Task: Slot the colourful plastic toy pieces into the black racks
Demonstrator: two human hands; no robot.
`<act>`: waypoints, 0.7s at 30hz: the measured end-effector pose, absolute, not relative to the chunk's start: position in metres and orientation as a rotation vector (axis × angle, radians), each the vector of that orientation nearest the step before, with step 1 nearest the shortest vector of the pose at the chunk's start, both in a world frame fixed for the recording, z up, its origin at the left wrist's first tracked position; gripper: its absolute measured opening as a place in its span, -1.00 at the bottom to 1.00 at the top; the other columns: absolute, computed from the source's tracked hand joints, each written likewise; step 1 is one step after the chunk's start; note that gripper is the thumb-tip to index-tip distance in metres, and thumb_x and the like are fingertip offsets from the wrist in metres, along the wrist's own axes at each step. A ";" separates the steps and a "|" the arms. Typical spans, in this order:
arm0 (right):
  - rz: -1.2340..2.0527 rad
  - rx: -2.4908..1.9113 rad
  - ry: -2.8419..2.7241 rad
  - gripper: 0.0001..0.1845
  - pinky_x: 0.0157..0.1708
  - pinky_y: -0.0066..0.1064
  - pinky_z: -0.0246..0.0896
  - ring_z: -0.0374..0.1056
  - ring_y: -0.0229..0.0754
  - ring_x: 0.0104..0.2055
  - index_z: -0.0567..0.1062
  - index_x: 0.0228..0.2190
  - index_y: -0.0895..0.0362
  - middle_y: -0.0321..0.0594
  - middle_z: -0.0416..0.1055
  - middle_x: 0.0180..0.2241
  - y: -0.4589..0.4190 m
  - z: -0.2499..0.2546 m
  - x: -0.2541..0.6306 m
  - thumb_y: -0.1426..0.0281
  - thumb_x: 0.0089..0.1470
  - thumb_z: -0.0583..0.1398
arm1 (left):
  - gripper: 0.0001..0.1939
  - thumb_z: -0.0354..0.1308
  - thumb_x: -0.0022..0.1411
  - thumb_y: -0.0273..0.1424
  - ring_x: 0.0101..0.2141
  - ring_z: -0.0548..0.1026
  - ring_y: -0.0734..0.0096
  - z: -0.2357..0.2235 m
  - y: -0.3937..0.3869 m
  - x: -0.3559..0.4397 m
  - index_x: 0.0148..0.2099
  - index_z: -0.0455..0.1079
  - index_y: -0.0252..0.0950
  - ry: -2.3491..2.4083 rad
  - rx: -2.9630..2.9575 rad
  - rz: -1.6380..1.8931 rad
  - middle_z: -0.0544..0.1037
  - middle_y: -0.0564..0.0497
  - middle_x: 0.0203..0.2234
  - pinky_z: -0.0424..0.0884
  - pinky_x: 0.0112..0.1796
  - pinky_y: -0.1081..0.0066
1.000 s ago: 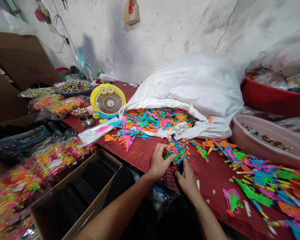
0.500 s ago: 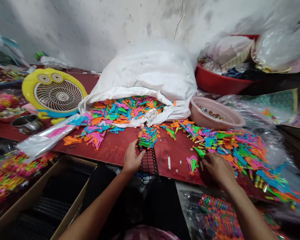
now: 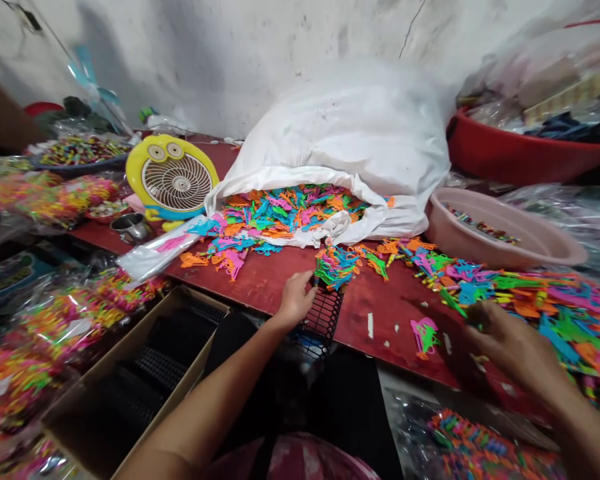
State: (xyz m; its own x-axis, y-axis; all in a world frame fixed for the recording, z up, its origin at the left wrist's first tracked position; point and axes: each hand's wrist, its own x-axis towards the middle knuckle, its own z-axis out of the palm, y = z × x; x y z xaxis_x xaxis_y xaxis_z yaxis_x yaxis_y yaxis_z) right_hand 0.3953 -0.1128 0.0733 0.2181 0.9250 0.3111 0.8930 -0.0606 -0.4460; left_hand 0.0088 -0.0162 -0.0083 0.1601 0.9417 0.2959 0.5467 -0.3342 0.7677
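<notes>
My left hand [image 3: 298, 300] is closed on the side edge of a black plastic mesh rack [image 3: 322, 312] at the table's front. A stack of small flat gun-shaped plastic pieces [image 3: 337, 267] in mixed colours lies at the rack's far end, by my fingertips. To the right, my right hand [image 3: 505, 333] has its fingers bent together, with a green gun-shaped piece [image 3: 453, 302] at their tips; the thumb side is in shadow. A pink and green pair of pieces [image 3: 424, 335] lies on the red table [image 3: 360, 347] left of that hand. Beyond it spreads a loose pile of pieces [image 3: 535, 293].
A white sack [image 3: 340, 127] spills more pieces at the back. Around it stand a yellow fan [image 3: 173, 180], a metal cup [image 3: 131, 228], a pink basin [image 3: 500, 230] and a red tub [image 3: 525, 147]. A carton of black racks [image 3: 150, 367] sits low left. Filled plastic bags [image 3: 480, 440] lie low right.
The whole view has swung left, so things appear farther right. My left hand stays at the rack. My right hand remains beside the green piece, slightly farther right.
</notes>
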 end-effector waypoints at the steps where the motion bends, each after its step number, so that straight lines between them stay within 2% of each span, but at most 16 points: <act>1: 0.262 -1.890 -1.627 -0.73 -0.52 -0.26 0.18 0.36 -0.09 -0.54 0.48 -0.44 0.02 -0.13 0.50 -0.50 -0.113 0.075 0.381 0.13 -0.17 0.29 | -0.66 0.13 0.17 -0.53 -0.15 0.47 0.24 -0.008 -0.015 0.010 0.00 0.44 -0.23 1.405 1.964 1.042 0.56 -0.04 -0.22 0.39 -0.09 0.27; 4: 0.627 -1.762 -1.287 -0.57 -0.49 -0.30 0.29 0.44 -0.06 -0.46 0.52 -0.38 0.10 -0.13 0.55 -0.45 -0.114 0.068 0.323 0.03 -0.19 0.34 | -0.70 0.12 0.16 -0.52 -0.16 0.47 0.24 -0.006 -0.009 0.014 -0.04 0.45 -0.23 1.377 2.005 0.989 0.56 -0.03 -0.23 0.37 -0.08 0.27; 8: 0.980 -1.576 -1.234 -0.56 -0.35 -0.28 0.38 0.49 -0.05 -0.35 0.57 -0.39 0.15 -0.08 0.59 -0.37 -0.107 0.041 0.256 0.00 -0.08 0.32 | -0.77 0.13 0.16 -0.50 -0.18 0.47 0.25 -0.003 -0.003 0.014 -0.12 0.47 -0.21 1.308 2.058 0.940 0.56 0.00 -0.27 0.37 -0.08 0.30; 14: 0.784 -1.501 -1.461 -0.60 -0.39 -0.36 0.32 0.42 -0.13 -0.38 0.58 -0.39 0.11 -0.18 0.53 -0.43 -0.095 0.015 0.228 0.01 0.02 0.26 | -0.85 0.15 0.13 -0.50 -0.23 0.46 0.27 -0.001 0.003 0.007 -0.22 0.46 -0.23 1.218 2.121 0.887 0.54 0.01 -0.33 0.35 -0.12 0.35; 18: 0.700 -1.613 -1.541 -0.53 -0.52 -0.40 0.21 0.33 -0.18 -0.54 0.49 -0.62 0.10 -0.24 0.41 -0.63 -0.096 0.013 0.233 0.01 0.08 0.21 | -0.89 0.14 0.14 -0.49 -0.23 0.46 0.28 -0.001 0.005 0.006 -0.26 0.44 -0.25 1.176 2.144 0.880 0.53 0.03 -0.36 0.33 -0.13 0.36; 21: 0.620 -1.650 -1.555 -0.52 -0.52 -0.39 0.21 0.37 -0.16 -0.55 0.51 -0.64 0.10 -0.22 0.44 -0.64 -0.097 0.011 0.235 0.03 0.11 0.20 | -0.94 0.13 0.17 -0.48 -0.22 0.45 0.29 -0.001 0.005 0.006 -0.29 0.41 -0.25 1.161 2.153 0.880 0.52 0.03 -0.36 0.32 -0.15 0.37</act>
